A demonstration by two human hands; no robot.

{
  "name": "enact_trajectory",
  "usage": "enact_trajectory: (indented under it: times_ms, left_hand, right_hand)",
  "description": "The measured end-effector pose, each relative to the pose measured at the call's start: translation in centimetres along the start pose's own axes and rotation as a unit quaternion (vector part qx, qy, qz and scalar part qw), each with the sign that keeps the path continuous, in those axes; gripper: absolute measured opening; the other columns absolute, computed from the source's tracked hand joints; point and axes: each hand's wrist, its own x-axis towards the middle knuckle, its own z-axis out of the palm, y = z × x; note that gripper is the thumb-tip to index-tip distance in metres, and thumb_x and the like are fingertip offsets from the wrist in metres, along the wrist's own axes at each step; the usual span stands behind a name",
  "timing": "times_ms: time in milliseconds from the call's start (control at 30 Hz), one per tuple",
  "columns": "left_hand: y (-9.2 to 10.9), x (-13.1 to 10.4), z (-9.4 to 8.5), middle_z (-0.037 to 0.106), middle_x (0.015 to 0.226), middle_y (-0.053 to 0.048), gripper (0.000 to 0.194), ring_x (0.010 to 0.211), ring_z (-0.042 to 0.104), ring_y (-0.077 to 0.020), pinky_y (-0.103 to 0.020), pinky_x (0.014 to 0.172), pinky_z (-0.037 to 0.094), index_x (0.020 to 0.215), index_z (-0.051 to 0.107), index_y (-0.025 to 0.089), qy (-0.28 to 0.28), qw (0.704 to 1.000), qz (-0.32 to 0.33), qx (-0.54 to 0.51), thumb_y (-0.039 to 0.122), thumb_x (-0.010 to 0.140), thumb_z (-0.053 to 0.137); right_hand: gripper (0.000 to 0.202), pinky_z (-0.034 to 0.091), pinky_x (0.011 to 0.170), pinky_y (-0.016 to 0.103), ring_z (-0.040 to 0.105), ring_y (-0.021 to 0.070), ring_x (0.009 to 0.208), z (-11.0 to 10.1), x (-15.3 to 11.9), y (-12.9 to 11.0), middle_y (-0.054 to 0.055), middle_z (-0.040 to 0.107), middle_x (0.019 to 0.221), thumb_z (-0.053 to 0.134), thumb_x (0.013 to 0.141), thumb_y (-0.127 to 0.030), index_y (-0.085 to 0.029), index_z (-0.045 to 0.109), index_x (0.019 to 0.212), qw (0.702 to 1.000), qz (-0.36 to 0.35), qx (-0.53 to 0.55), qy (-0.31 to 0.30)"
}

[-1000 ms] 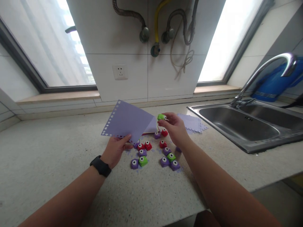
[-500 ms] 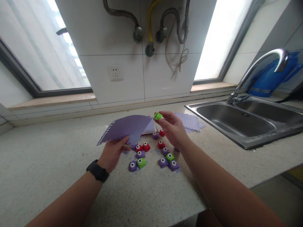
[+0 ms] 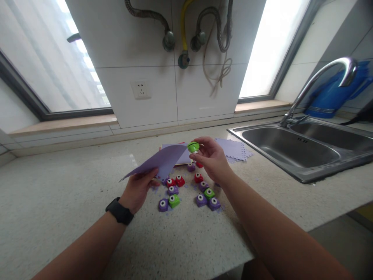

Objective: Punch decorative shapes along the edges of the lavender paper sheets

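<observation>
as left hand [image 3: 138,191] pinches purple sheet [image 3: 161,158], likely light, floppy, best edge-held, right hand [image 3: 214,158] holds green punch [image 3: 192,146] by its corner.

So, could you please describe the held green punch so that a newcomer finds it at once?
From the steel sink at the right of the counter, go left past the flat purple sheets to the right hand. It holds the green punch at the right end of the curved purple sheet. Two other green punches lie on the counter; only this one is held up.
</observation>
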Motion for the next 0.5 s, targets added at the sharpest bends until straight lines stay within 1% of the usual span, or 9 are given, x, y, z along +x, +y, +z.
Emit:
enact_trajectory:
  times_ms: [133, 200, 333, 433, 500]
  left_hand:
    - [-0.02, -0.02, 0.03, 0.075, 0.083, -0.001, 0.021, 0.06, 0.062, -0.0134, -0.026, 0.055, 0.055, 0.08, 0.077, 0.021, 0.002, 1.0, 0.001, 0.004, 0.025, 0.065, 0.091]
    - [-0.11, 0.02, -0.04, 0.074, 0.083, -0.002, 0.021, 0.06, 0.062, -0.0137, -0.026, 0.055, 0.055, 0.08, 0.077, 0.02, 0.0, 1.0, 0.003, 0.01, 0.027, 0.065, 0.091]
    - [-0.35, 0.21, -0.41, 0.074, 0.088, -0.003, 0.021, 0.069, 0.065, -0.0164, -0.026, 0.056, 0.056, 0.082, 0.077, 0.021, -0.024, 0.999, 0.018, 0.014, 0.028, 0.067, 0.09]
    - [-0.42, 0.38, -0.75, 0.073, 0.085, -0.003, 0.022, 0.073, 0.066, -0.0179, -0.026, 0.056, 0.056, 0.083, 0.077, 0.021, -0.042, 0.999, 0.028, 0.012, 0.025, 0.067, 0.089]
    - [-0.4, 0.47, -0.92, 0.073, 0.085, -0.003, 0.025, 0.073, 0.066, -0.0182, -0.026, 0.057, 0.056, 0.087, 0.077, 0.021, -0.047, 0.998, 0.028, 0.012, 0.022, 0.065, 0.09]
  right_hand:
    - [0.047, 0.057, 0.067, 0.029, 0.061, 0.0115, 0.072, 0.04, -0.11, 0.01, -0.002, 0.066, 0.091, 0.09, 0.069, -0.022, -0.026, 0.062, 0.107, 1.0, 0.011, -0.007, -0.007]
    - [0.047, 0.057, 0.066, 0.03, 0.061, 0.0119, 0.071, 0.14, -0.14, -0.05, -0.002, 0.065, 0.089, 0.09, 0.068, -0.023, -0.026, 0.061, 0.105, 1.0, 0.015, -0.013, -0.008]
    - [0.048, 0.059, 0.075, 0.033, 0.063, 0.0141, 0.077, 0.46, -0.15, -0.21, -0.002, 0.064, 0.087, 0.091, 0.065, -0.022, -0.026, 0.061, 0.102, 1.0, 0.007, -0.015, -0.008]
    - [0.047, 0.058, 0.086, 0.036, 0.065, 0.0155, 0.085, 0.64, -0.21, -0.23, -0.001, 0.065, 0.091, 0.09, 0.066, -0.021, -0.025, 0.061, 0.102, 1.0, -0.011, -0.017, -0.011]
    - [0.046, 0.057, 0.09, 0.037, 0.066, 0.0166, 0.089, 0.69, -0.3, -0.19, 0.0, 0.065, 0.095, 0.09, 0.066, -0.022, -0.026, 0.061, 0.102, 0.999, -0.033, -0.027, -0.014]
